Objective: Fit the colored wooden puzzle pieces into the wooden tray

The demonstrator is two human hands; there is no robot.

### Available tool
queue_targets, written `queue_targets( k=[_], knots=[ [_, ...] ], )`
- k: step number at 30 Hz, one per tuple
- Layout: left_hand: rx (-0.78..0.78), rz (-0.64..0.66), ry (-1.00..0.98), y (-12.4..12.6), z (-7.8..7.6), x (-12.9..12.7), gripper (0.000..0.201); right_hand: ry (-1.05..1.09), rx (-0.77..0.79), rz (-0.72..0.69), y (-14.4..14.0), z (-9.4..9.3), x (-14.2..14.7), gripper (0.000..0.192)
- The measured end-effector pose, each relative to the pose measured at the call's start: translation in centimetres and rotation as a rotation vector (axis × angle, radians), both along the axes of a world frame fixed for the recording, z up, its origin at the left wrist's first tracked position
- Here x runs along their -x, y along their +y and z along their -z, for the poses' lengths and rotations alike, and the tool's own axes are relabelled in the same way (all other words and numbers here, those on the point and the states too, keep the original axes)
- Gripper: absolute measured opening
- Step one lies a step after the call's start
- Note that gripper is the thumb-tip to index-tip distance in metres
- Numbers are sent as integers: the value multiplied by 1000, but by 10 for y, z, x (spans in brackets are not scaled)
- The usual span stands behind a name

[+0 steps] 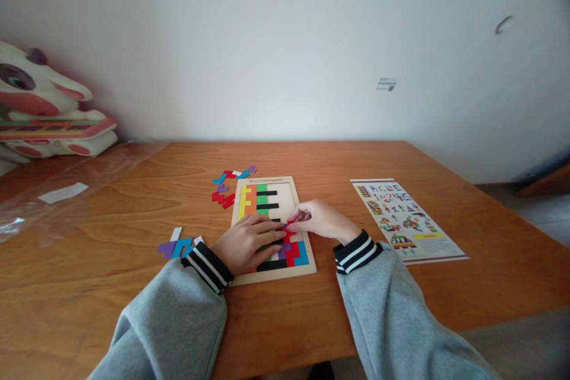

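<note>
A wooden puzzle board [312,258] lies before me, partly filled with coloured pieces. Yellow, orange and green strips [262,190] run down its left side, with black bars [268,206] reaching to the right. My left hand [249,239] rests across the board's lower left, fingers stretched out and flat, covering pieces beneath. My right hand [321,219] is over the right side, thumb and fingertips pinched at a red puzzle piece [288,234]. Purple, red and blue pieces [301,253] fill the lower right corner. Both hands' fingertips nearly meet.
Loose pieces [218,197] lie beyond the board's left edge; more purple, blue and white ones [181,246] sit beside my left sleeve. A printed pattern sheet [405,219] lies to the right. Clear plastic wrap [102,184] and a cow-shaped toy keyboard [53,107] are at the left.
</note>
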State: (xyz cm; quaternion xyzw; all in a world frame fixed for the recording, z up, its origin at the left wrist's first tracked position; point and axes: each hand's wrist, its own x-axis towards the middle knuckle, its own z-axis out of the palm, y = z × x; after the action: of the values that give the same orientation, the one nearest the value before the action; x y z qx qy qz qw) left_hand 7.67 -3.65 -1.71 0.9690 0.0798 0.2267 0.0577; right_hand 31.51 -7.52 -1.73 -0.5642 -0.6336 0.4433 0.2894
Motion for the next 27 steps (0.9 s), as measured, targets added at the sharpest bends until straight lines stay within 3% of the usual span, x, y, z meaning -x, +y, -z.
queue_targets(
  k=[15,21,27],
  knots=[
    [-36,7,-13,0,-3,-1,26,-120,-122,-19,1,7,1,38],
    [-48,6,-6,1,0,0,28,-131,-109,-23,0,1,2,33],
    [-56,2,-12,1,1,0,27,-346,-215,48,0,-5,7,38]
  ],
)
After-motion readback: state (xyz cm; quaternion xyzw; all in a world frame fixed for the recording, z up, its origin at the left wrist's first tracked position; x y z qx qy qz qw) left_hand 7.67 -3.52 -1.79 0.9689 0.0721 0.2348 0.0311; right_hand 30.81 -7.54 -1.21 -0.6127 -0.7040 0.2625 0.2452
